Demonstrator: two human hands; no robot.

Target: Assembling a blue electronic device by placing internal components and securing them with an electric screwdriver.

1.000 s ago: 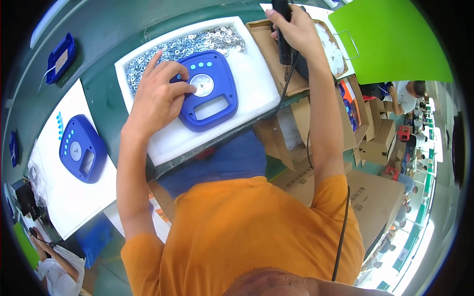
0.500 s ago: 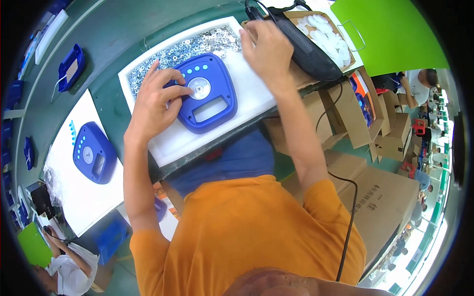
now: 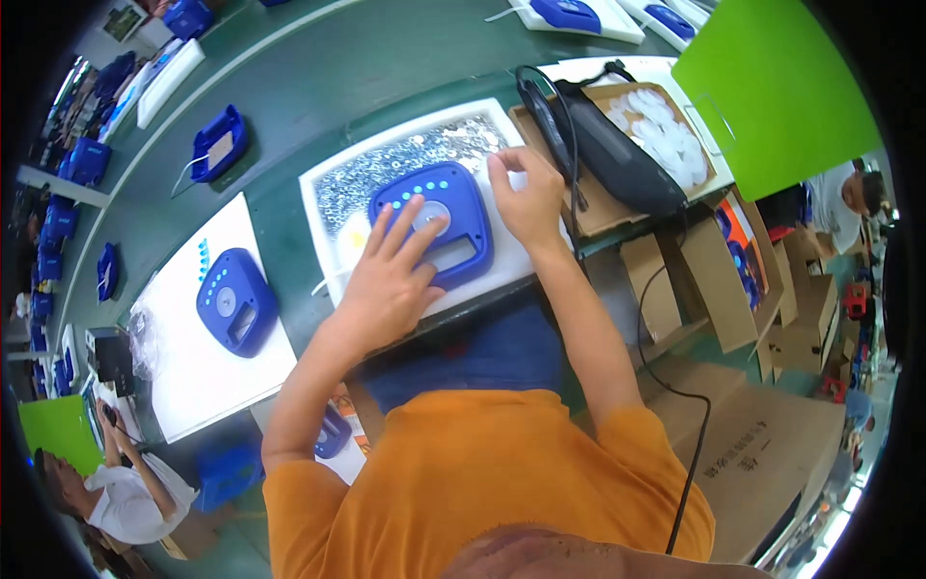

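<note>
A blue plastic housing (image 3: 473, 220) lies on the white foam tray (image 3: 516, 273), with a row of pale blue buttons, a round disc in the middle and a rectangular window. My left hand (image 3: 388, 282) rests on its near left part, fingers spread, the fingertips by the disc. Small shiny metal hardware pieces (image 3: 371, 159) fill the tray's far part. My right hand (image 3: 532, 198) is raised over the tray's right end, thumb and forefinger brought together. Whatever may be between them is too small to make out.
Right of the tray, a cardboard box (image 3: 600, 207) carries a black mesh pouch (image 3: 627, 159), a black cable and white plastic pieces (image 3: 666, 145). Another blue housing (image 3: 236, 301) sits on a white sheet (image 3: 183, 381) at left. Open cartons (image 3: 709, 275) stand at right; a co-worker (image 3: 125, 492) is at lower left.
The view has shifted, so the bench appears lower. My right hand has come away from the black pouch to the tray's right end, its fingers drawn together. My left hand's fingers have straightened over the housing.
</note>
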